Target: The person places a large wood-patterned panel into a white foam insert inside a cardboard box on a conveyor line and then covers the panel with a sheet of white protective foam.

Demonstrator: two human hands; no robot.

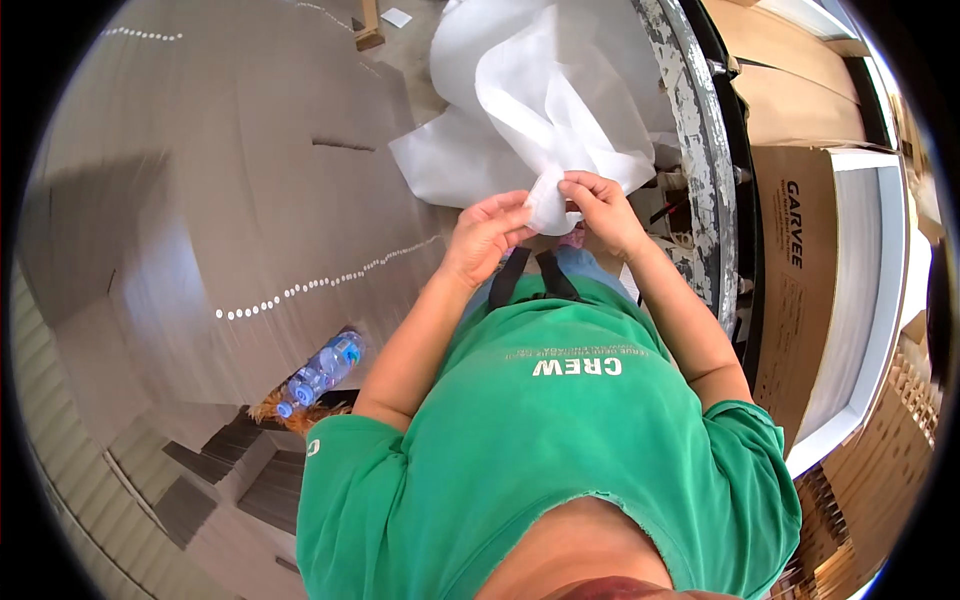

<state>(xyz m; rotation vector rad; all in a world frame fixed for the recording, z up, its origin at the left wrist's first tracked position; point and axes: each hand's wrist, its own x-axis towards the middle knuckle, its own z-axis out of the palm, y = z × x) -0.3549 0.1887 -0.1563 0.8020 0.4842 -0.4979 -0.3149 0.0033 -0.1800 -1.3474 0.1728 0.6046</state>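
A long, wide sheet of thin white wrapping material [500,160], foam or plastic film, lies in loose folds in front of me. One end of it rises to my waist, where both hands hold it. My left hand [487,236] pinches the left edge of this end between thumb and fingers. Close beside it, my right hand [608,212] grips the same end with thumb and forefinger, the other fingers curled. Between the hands the strip is bunched and slightly rolled. I cannot make out whether anything lies inside the fold.
A large grey-brown surface [250,180] with rows of white dots spreads on the left. Two clear water bottles [322,370] lie by my left elbow. To the right runs a worn, paint-chipped edge [700,150], with a long brown cardboard carton [795,290] beyond it. Wooden pieces [368,25] lie ahead.
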